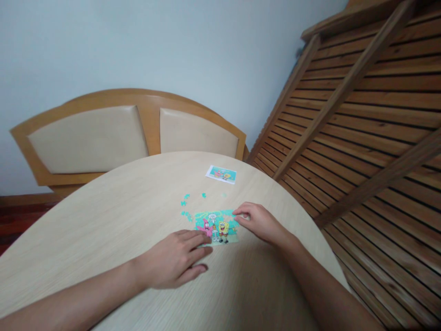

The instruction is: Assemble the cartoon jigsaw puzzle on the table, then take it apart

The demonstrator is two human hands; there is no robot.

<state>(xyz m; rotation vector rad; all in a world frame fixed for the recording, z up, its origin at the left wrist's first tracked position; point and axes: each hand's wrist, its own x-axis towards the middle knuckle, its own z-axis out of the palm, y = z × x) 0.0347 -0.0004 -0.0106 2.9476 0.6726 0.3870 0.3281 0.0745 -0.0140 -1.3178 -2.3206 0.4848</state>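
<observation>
Puzzle (217, 226), a flat cartoon rectangle nearly whole, lies on the round pale wood-grain table (103, 239) between my hands. My left hand (175, 262) rests open, fingertips on its lower left edge. My right hand (260, 222) pinches at its upper right corner. About five loose teal pieces (186, 207) lie just beyond; one printed card (221, 174) sits farther off.

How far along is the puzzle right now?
Mostly done: the puzzle shows a nearly whole picture. In hand: the left hand rests at its lower left corner, the right hand touches its right edge. Left: a few loose pieces lie above it, near the reference card.
</observation>
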